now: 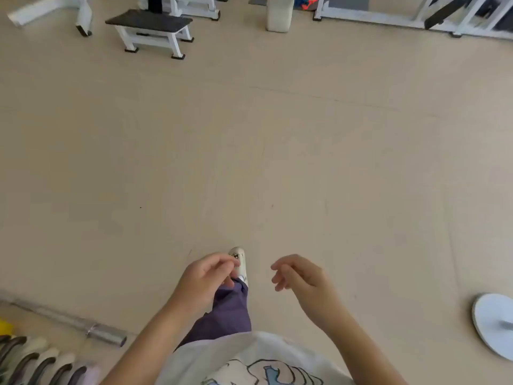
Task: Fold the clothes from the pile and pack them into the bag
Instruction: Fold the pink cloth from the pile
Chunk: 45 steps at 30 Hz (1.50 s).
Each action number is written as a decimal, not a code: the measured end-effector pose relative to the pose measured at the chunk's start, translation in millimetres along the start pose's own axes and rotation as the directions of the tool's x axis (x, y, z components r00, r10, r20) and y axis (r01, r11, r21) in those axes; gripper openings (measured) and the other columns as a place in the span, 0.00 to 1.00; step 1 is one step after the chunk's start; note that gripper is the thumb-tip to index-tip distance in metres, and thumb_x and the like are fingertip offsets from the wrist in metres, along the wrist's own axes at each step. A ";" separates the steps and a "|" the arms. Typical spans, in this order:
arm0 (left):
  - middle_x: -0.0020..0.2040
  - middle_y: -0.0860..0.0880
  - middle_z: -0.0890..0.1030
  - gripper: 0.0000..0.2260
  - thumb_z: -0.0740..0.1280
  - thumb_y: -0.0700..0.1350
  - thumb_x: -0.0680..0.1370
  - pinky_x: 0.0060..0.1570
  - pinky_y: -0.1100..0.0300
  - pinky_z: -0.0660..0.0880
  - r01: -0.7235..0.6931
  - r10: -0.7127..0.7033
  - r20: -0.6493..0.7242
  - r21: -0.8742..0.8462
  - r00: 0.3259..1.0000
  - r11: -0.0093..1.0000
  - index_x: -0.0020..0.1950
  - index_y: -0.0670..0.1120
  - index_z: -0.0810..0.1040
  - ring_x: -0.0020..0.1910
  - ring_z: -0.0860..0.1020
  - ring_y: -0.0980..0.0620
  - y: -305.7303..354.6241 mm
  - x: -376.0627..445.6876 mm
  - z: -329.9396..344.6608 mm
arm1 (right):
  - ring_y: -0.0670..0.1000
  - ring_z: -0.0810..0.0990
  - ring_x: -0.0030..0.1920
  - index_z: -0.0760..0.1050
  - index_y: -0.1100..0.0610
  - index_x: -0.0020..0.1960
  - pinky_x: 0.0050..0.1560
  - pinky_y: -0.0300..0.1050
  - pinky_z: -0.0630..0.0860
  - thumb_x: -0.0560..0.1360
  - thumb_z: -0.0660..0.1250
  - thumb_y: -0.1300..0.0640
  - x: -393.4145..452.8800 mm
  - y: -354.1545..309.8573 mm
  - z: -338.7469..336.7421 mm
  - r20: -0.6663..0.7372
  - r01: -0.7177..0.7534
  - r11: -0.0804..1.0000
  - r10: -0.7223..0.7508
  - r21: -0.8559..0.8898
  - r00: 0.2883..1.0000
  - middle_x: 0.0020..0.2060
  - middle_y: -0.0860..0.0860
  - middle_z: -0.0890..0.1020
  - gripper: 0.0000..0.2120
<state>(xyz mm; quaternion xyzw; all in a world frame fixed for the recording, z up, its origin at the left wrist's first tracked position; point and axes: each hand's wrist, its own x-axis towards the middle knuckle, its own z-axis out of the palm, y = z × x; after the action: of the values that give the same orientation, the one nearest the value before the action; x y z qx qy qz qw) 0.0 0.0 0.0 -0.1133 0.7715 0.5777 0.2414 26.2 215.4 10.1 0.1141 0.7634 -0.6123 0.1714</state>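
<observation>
No clothes pile and no bag show in the head view. My left hand hangs in front of my body with loosely curled fingers and holds nothing. My right hand is beside it, about a hand's width to the right, fingers also loosely curled and empty. Below them I see my purple trouser leg, a white shoe stepping forward, and my white printed shirt.
Beige floor stretches ahead. A white bench with a black top and white gym frames stand at the far side. A steel bar and a rack of weights lie lower left; a white round base lower right.
</observation>
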 end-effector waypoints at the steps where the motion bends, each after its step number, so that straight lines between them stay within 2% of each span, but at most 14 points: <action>1: 0.41 0.47 0.84 0.12 0.63 0.38 0.80 0.44 0.60 0.77 -0.022 0.022 -0.003 -0.026 1.000 0.999 0.45 0.49 0.84 0.37 0.81 0.51 4.8 19.4 -3.8 | 0.50 0.82 0.38 0.80 0.49 0.45 0.43 0.41 0.78 0.77 0.61 0.58 21.6 -10.4 1.3 0.023 0.053 0.998 -0.054 0.022 0.998 0.39 0.52 0.84 0.11; 3: 0.40 0.48 0.83 0.15 0.63 0.37 0.80 0.41 0.64 0.76 -0.048 0.047 -0.009 -0.081 0.999 0.996 0.42 0.51 0.84 0.36 0.80 0.52 23.3 56.5 -15.3 | 0.52 0.82 0.39 0.80 0.49 0.45 0.43 0.41 0.78 0.76 0.60 0.57 63.8 -40.7 0.2 0.052 0.110 0.991 -0.114 0.077 0.992 0.39 0.52 0.83 0.10; 6: 0.41 0.50 0.83 0.14 0.63 0.39 0.80 0.43 0.68 0.75 -0.087 0.089 0.038 -0.047 0.995 0.995 0.44 0.55 0.83 0.38 0.80 0.54 60.3 116.5 -34.0 | 0.56 0.82 0.38 0.80 0.54 0.47 0.42 0.40 0.77 0.77 0.59 0.59 130.2 -84.8 -7.7 0.029 0.145 0.979 -0.151 0.146 0.988 0.38 0.56 0.83 0.10; 9: 0.42 0.51 0.83 0.08 0.64 0.46 0.79 0.45 0.64 0.77 -0.115 0.121 0.145 -0.051 0.982 0.992 0.49 0.56 0.82 0.40 0.81 0.54 105.7 170.3 -50.1 | 0.58 0.82 0.39 0.80 0.56 0.48 0.42 0.40 0.77 0.79 0.59 0.61 183.9 -115.1 -24.2 -0.002 0.116 0.975 -0.117 0.187 0.993 0.38 0.57 0.83 0.11; 12: 0.42 0.51 0.83 0.09 0.63 0.54 0.75 0.47 0.57 0.77 -0.176 0.181 0.221 -0.043 0.958 0.983 0.49 0.57 0.82 0.41 0.81 0.52 162.4 231.5 -50.0 | 0.58 0.82 0.39 0.81 0.55 0.47 0.43 0.43 0.78 0.81 0.58 0.66 232.0 -124.8 -49.3 -0.050 0.048 0.984 -0.040 0.170 0.998 0.38 0.56 0.83 0.14; 16: 0.41 0.50 0.83 0.08 0.63 0.48 0.78 0.50 0.56 0.76 -0.265 0.267 0.271 -0.047 0.925 0.963 0.49 0.54 0.82 0.42 0.81 0.50 234.4 328.4 -26.9 | 0.58 0.81 0.39 0.81 0.53 0.46 0.45 0.50 0.80 0.81 0.59 0.65 293.1 -123.3 -104.0 -0.148 -0.037 0.985 0.062 0.167 0.987 0.37 0.56 0.83 0.14; 20: 0.41 0.48 0.83 0.08 0.63 0.48 0.79 0.50 0.57 0.77 -0.321 0.313 0.338 -0.035 0.887 0.946 0.50 0.50 0.82 0.41 0.81 0.48 297.4 431.9 10.4 | 0.58 0.81 0.39 0.82 0.53 0.44 0.45 0.54 0.80 0.80 0.59 0.66 370.9 -120.1 -171.3 -0.205 -0.074 0.979 0.113 0.190 0.972 0.36 0.56 0.83 0.15; 24: 0.41 0.45 0.83 0.09 0.62 0.46 0.78 0.46 0.58 0.76 -0.263 0.261 0.311 -0.036 0.914 0.964 0.48 0.49 0.83 0.39 0.81 0.47 360.2 522.2 53.7 | 0.54 0.80 0.38 0.81 0.54 0.45 0.40 0.41 0.78 0.80 0.59 0.65 458.8 -139.7 -248.8 -0.167 -0.075 0.974 0.112 0.213 0.980 0.36 0.55 0.82 0.14; 29: 0.42 0.46 0.83 0.10 0.62 0.51 0.77 0.45 0.60 0.77 -0.212 0.198 0.322 0.009 0.926 0.977 0.48 0.52 0.83 0.40 0.81 0.48 426.3 608.5 88.0 | 0.53 0.81 0.40 0.80 0.51 0.47 0.43 0.43 0.79 0.81 0.60 0.60 574.0 -202.1 -336.0 -0.047 -0.002 0.987 0.010 0.159 0.999 0.38 0.54 0.83 0.12; 34: 0.41 0.47 0.83 0.11 0.63 0.54 0.75 0.46 0.58 0.78 -0.098 0.097 0.234 -0.007 0.967 0.995 0.49 0.53 0.83 0.39 0.81 0.49 465.1 699.9 100.9 | 0.52 0.81 0.38 0.80 0.54 0.46 0.41 0.38 0.76 0.79 0.60 0.58 696.1 -264.2 -397.1 0.005 0.113 0.976 -0.116 0.188 0.993 0.37 0.55 0.82 0.11; 37: 0.41 0.47 0.83 0.09 0.63 0.48 0.78 0.46 0.58 0.78 -0.062 0.064 0.189 -0.019 0.980 0.998 0.48 0.52 0.83 0.38 0.81 0.49 483.3 771.6 106.3 | 0.53 0.80 0.37 0.80 0.54 0.46 0.42 0.39 0.77 0.79 0.59 0.57 778.1 -287.9 -430.3 0.026 0.155 0.972 -0.162 0.175 0.986 0.37 0.55 0.82 0.11; 41: 0.41 0.47 0.83 0.11 0.62 0.42 0.81 0.44 0.60 0.79 -0.055 0.062 0.191 -0.043 0.980 0.998 0.47 0.53 0.83 0.38 0.81 0.49 537.0 881.5 112.5 | 0.54 0.80 0.38 0.80 0.54 0.46 0.42 0.41 0.77 0.78 0.59 0.57 886.9 -318.9 -475.8 -0.004 0.130 0.982 -0.131 0.136 0.991 0.36 0.55 0.82 0.11; 45: 0.43 0.48 0.83 0.08 0.63 0.49 0.78 0.44 0.63 0.78 -0.099 0.109 0.261 -0.052 0.959 0.994 0.48 0.54 0.83 0.40 0.81 0.52 627.4 987.9 124.9 | 0.51 0.81 0.37 0.80 0.51 0.46 0.42 0.40 0.77 0.78 0.60 0.56 973.6 -346.3 -531.2 -0.029 0.056 0.992 -0.053 0.116 0.998 0.37 0.54 0.83 0.10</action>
<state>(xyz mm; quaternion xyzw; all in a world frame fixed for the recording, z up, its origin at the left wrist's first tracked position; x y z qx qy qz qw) -1102.0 413.4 0.7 0.0006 0.7263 0.6141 0.3088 -1062.7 620.2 31.2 0.1108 0.7313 -0.6588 0.1377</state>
